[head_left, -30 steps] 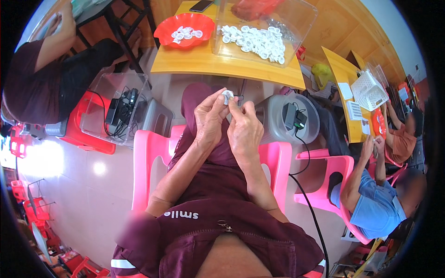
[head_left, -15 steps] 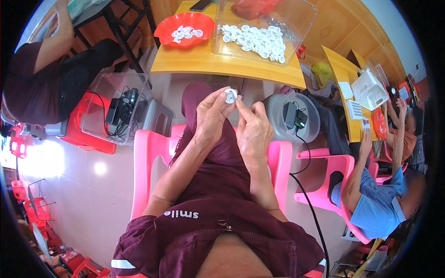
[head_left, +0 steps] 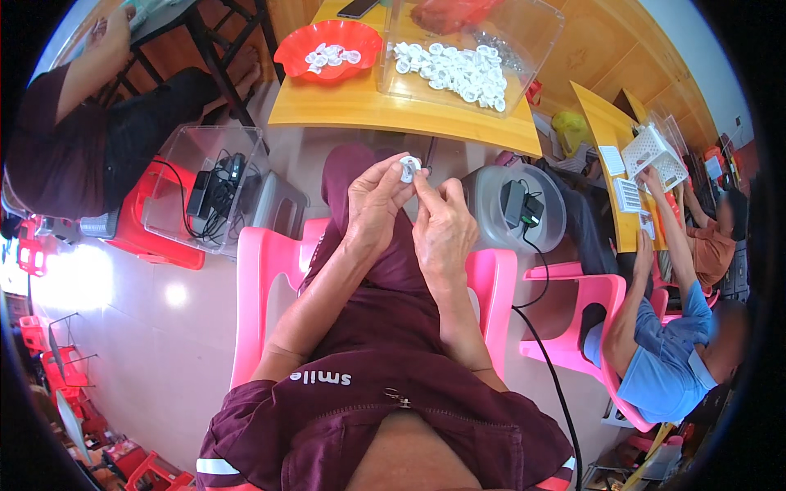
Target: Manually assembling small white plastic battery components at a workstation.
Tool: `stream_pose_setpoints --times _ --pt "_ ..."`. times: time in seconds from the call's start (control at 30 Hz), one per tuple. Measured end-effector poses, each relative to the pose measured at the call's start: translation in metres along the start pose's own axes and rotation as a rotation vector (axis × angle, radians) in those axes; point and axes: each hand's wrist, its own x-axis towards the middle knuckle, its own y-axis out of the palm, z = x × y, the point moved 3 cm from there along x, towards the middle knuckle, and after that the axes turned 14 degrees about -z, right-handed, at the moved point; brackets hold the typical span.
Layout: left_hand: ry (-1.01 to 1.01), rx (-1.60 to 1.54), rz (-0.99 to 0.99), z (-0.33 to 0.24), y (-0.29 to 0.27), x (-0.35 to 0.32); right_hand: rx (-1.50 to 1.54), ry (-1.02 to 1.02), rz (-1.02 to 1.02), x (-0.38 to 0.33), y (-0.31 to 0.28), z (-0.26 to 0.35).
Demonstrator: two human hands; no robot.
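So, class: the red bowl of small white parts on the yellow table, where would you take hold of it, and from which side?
Probably the red bowl by its wavy rim, at the near left edge. That rim flares outward and stands bare there; the clear bin crowds its right side, and the white parts fill the middle.
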Motion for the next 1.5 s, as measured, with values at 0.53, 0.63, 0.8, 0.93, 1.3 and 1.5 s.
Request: stream_pose_setpoints --times 0.53,0.63,0.8,0.93,1.3,1.5 --pt "0.108 0.172 -0.052 0.002 0.007 -0.008 -0.049 0.0 0.013 0.001 -0.002 -0.001" --pt "0.08 0.243 -0.081 0.0 -0.001 -0.002 -0.095 -0.013 0.084 0.005 -0.012 -0.003" --pt "-0.068 0.199 -0.062 -0.004 -0.003 0.0 -0.06 0.017 0.056 0.01 -0.019 -0.003" --pt "-0.177 0.101 0.002 0.0 -0.007 0.0 -0.053 0.002 0.063 0.008 -0.016 -0.002" --pt "-0.23 -0.059 0.125 0.001 -0.006 -0.003 0.031 0.069 -0.023 0.01 -0.015 -0.003" --pt "-0.304 -0.094 0.19 -0.005 0.001 -0.008 0.135 0.089 -0.031 0.011 -0.015 -0.009"
